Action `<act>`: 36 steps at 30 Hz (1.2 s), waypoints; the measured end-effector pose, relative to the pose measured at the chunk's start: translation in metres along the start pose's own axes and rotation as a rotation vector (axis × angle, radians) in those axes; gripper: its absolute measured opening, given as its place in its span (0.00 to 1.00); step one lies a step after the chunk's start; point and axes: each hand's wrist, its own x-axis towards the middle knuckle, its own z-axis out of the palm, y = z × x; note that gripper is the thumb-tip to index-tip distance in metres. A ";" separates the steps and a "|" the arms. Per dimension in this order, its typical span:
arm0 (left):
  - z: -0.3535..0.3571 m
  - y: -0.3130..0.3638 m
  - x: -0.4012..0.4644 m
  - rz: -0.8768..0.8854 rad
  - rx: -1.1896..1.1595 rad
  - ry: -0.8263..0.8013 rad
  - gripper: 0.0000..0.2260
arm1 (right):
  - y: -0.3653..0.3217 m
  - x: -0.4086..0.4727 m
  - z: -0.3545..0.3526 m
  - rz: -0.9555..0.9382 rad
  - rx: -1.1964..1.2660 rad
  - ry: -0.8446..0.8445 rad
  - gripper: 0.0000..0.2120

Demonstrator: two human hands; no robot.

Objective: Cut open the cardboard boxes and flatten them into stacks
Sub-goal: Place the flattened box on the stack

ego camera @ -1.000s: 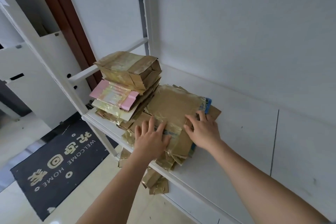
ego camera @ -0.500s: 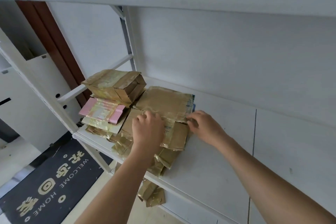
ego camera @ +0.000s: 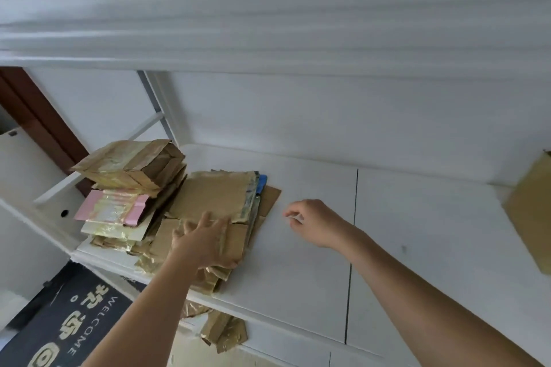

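A stack of flattened brown cardboard (ego camera: pixel 217 197) with shiny tape lies on the white shelf (ego camera: pixel 298 277). My left hand (ego camera: pixel 205 243) rests flat on its near end, fingers spread and blurred. To the left stands a taller pile (ego camera: pixel 128 188) of flattened boxes, with a half-collapsed brown box (ego camera: pixel 131 164) on top and a pink piece (ego camera: pixel 113 211) below it. My right hand (ego camera: pixel 316 222) hovers just right of the stack, off the cardboard, fingers loosely curled, holding nothing I can make out.
Another brown cardboard box (ego camera: pixel 533 211) sits at the shelf's far right. An upper shelf board (ego camera: pixel 268 18) hangs close overhead. Cardboard scraps (ego camera: pixel 223 331) poke out under the shelf edge. A dark welcome mat (ego camera: pixel 68 322) lies on the floor at lower left.
My right hand has lifted off the stack and moved right. The left hand stays on the cardboard's near end. The view has tilted up, showing the upper shelf and the far-right box.
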 end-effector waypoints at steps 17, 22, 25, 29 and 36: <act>-0.065 0.092 -0.055 0.338 -0.104 0.398 0.17 | 0.020 -0.030 -0.006 0.069 -0.704 0.083 0.13; -0.047 0.182 -0.057 0.497 -0.050 0.386 0.19 | 0.087 -0.093 -0.058 0.194 -0.643 0.188 0.15; -0.041 0.247 -0.065 0.588 -0.016 0.378 0.19 | 0.137 -0.142 -0.093 0.298 -0.656 0.270 0.15; -0.038 0.331 -0.082 0.694 0.027 0.360 0.19 | 0.196 -0.200 -0.134 0.495 -0.703 0.374 0.15; -0.030 0.435 -0.100 0.731 0.110 0.312 0.18 | 0.284 -0.242 -0.178 0.659 -0.578 0.451 0.31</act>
